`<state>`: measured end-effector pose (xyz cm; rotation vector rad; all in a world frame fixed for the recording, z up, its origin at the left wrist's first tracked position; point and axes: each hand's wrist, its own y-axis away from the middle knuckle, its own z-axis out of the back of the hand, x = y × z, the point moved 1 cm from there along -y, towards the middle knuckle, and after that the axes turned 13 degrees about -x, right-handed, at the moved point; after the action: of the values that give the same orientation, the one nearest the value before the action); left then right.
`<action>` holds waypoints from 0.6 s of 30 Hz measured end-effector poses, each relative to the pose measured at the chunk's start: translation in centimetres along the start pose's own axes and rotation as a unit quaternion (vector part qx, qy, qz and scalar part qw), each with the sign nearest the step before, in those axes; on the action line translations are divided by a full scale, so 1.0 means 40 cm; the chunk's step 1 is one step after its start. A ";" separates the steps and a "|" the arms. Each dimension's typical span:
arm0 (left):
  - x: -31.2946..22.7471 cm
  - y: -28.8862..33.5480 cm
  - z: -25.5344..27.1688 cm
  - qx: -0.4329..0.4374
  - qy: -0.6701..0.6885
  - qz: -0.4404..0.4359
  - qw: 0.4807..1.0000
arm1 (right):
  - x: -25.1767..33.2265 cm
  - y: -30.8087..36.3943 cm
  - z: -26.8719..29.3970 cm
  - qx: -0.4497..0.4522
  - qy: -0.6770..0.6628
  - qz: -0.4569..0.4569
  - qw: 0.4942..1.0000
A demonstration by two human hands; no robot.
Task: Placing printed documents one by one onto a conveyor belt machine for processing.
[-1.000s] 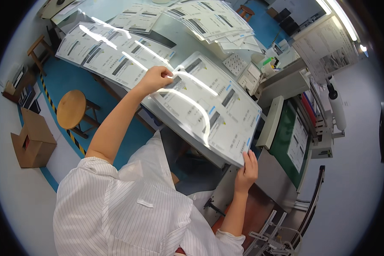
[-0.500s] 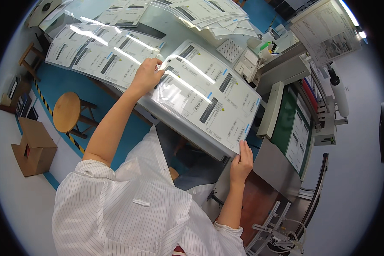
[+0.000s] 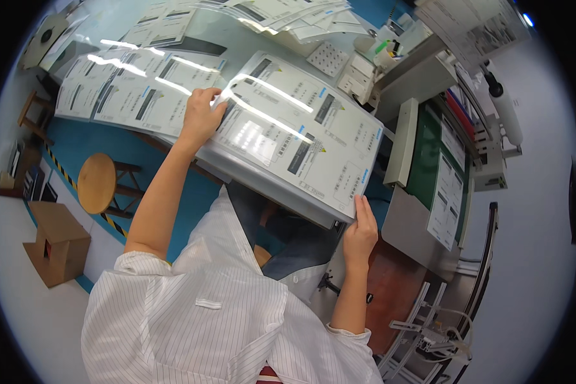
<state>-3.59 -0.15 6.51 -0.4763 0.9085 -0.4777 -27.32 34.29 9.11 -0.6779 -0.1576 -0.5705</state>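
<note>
Two hands (image 3: 202,118) (image 3: 361,235) (bare), one sheet stack (image 3: 301,136)

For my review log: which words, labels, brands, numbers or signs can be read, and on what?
None clearly enough to quote:
Front printed sheet: fine print, too small.
Sheets at left: too small, partly glared over.
Sheet on the green bed: too small.
Paper at upper right: blurred.

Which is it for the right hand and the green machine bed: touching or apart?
Apart: the head view shows a grey panel between the right hand and green bed.
</note>
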 end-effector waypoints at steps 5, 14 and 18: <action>0.062 0.022 -0.021 0.002 0.020 0.069 0.997 | 0.027 -0.011 -0.007 -0.065 -0.098 -0.075 0.990; 0.075 0.016 -0.017 0.118 0.108 0.157 0.975 | 0.014 0.016 -0.093 -0.080 -0.011 -0.009 0.997; 0.011 0.004 -0.018 0.160 0.137 0.233 0.949 | -0.002 0.019 -0.094 -0.074 -0.077 -0.051 0.993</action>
<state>-3.93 -0.42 5.77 0.1104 1.1468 -0.2490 -27.15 32.43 5.74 -0.8612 -0.2972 -0.6325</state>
